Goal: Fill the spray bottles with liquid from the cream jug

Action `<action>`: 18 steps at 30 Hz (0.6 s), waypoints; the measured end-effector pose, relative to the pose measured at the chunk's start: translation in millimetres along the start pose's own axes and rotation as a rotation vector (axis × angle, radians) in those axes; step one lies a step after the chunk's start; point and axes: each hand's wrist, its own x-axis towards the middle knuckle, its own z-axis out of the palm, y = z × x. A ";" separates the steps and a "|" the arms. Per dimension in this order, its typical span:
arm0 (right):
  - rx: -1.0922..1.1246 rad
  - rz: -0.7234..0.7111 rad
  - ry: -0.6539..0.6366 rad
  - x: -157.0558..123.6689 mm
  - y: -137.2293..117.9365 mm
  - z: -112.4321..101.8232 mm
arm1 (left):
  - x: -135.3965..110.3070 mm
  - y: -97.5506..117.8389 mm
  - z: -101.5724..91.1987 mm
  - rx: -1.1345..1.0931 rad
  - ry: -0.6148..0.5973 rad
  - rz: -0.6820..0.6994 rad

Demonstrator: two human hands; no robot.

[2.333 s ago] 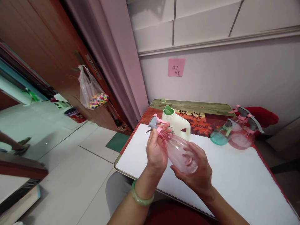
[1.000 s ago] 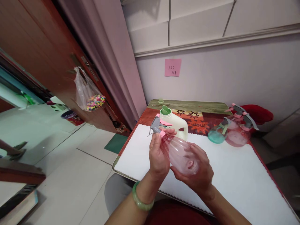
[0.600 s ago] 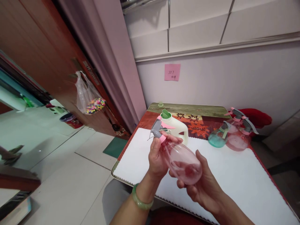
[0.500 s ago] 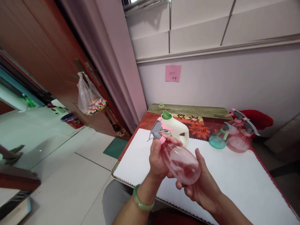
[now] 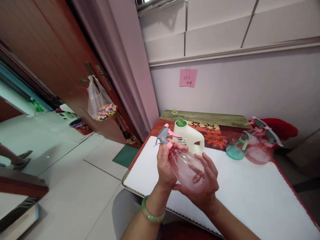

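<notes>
- The pink spray bottle (image 5: 186,168) is held in the air just in front of the white detergent jug (image 5: 191,138), above the table (image 5: 250,190). Its neck is hidden under the left hand (image 5: 163,166) and its base behind the right hand (image 5: 203,188).
- Its grey trigger head (image 5: 162,135) covers the jug's left edge.
- The left grip is closed round the neck. The right grip wraps the belly, fingers spread over the top.
- Right of the jug, a teal spray bottle (image 5: 235,150) and two pink sprayers (image 5: 260,151) overlap, so their outlines are hard to part.
- The writing on the pink note (image 5: 188,77) on the wall behind the jug is too small to read.
- Half a second ago the right hand lay open beneath the bottle; now its fingers curl over it.
</notes>
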 end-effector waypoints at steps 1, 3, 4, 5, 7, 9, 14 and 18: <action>-0.022 -0.024 -0.019 -0.5 1.3 -0.9 | 1.0 -0.4 -2.1 -0.002 0.005 -0.015; 0.086 0.101 -0.046 1.9 -0.9 -3.7 | 3.1 -1.5 -7.1 0.018 -0.003 -0.026; 0.207 0.263 -0.055 4.9 -4.4 -5.8 | 3.9 -1.9 -9.4 0.036 -0.019 -0.024; 0.358 0.479 -0.074 9.5 -8.9 -8.4 | 4.5 -2.2 -11.3 0.057 -0.043 -0.017; 0.694 0.997 -0.182 22.2 -19.2 -15.1 | 4.7 -1.9 -13.3 0.090 -0.091 0.019; 0.997 1.461 -0.378 36.4 -27.5 -22.5 | 3.9 -0.8 -13.1 0.103 -0.136 0.037; 1.048 1.601 -0.487 41.9 -31.3 -25.2 | 3.5 0.3 -11.4 0.091 -0.110 0.049; 0.420 0.752 -0.217 15.9 -17.7 -16.7 | 6.9 -1.1 -14.6 0.081 -0.022 0.079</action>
